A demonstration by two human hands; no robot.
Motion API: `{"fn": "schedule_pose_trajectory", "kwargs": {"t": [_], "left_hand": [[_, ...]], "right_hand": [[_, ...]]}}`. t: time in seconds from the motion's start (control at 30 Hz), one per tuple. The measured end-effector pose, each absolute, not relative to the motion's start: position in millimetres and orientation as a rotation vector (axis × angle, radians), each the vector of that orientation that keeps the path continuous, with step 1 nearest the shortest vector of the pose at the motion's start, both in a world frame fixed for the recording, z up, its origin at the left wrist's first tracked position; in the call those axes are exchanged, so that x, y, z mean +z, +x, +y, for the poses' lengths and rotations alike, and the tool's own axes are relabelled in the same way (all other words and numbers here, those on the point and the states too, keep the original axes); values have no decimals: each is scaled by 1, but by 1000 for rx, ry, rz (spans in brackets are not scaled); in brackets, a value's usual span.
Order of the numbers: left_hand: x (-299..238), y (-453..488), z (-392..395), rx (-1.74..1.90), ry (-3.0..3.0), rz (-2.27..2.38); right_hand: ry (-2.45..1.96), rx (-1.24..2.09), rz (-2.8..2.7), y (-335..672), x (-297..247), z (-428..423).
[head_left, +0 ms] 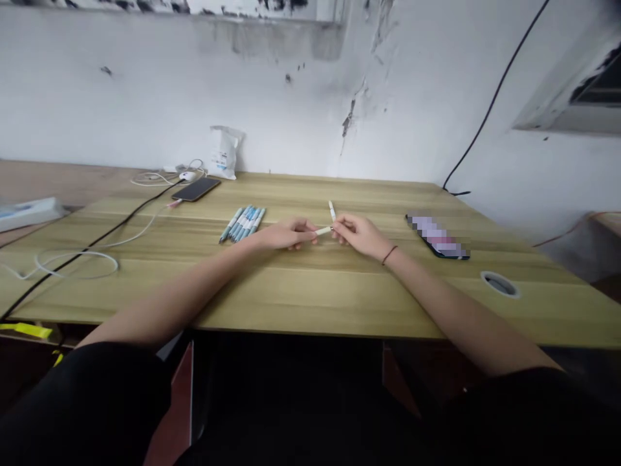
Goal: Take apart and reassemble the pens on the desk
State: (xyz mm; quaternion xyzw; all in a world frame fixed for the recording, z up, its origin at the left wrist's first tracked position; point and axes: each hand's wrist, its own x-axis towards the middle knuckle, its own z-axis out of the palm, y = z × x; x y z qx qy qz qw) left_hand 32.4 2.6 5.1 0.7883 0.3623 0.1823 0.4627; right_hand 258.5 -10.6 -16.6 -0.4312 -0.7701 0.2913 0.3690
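Observation:
My left hand (291, 234) pinches the end of a short white tube (323, 230), likely a marker cap or barrel, with its tip pointing toward my right hand (356, 235). My right hand holds a slim white marker-like piece (332, 210) upright between its fingertips. The two pieces are very close, but I cannot tell whether they touch. Several blue-and-white markers (242, 224) lie side by side on the wooden desk (310, 304), just left of my left hand.
A black phone (195, 189) and a white bag (224, 152) sit at the back left, near white and black cables (77, 259). A phone with a blurred screen (436, 236) lies right of my hands. A round cable grommet (499, 283) is set in the desk.

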Motion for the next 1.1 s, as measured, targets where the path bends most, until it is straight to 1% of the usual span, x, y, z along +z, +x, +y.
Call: {"fn": "schedule_pose_trajectory", "kwargs": {"t": [0.1, 0.3, 0.47, 0.7, 1.1], "left_hand": [[6, 30, 2, 417, 1898, 857], [7, 26, 4, 387, 1831, 848], [8, 24, 3, 361, 1838, 825], [9, 21, 3, 348, 1814, 822], [9, 12, 11, 244, 1771, 779]], "right_hand": [[-1150, 649, -2009, 255, -22, -15], [-1038, 710, -1955, 250, -29, -22], [-1153, 633, -2003, 249, -27, -28], [-1081, 720, -1954, 248, -31, -28], [-1106, 468, -2128, 239, -30, -32]]}}
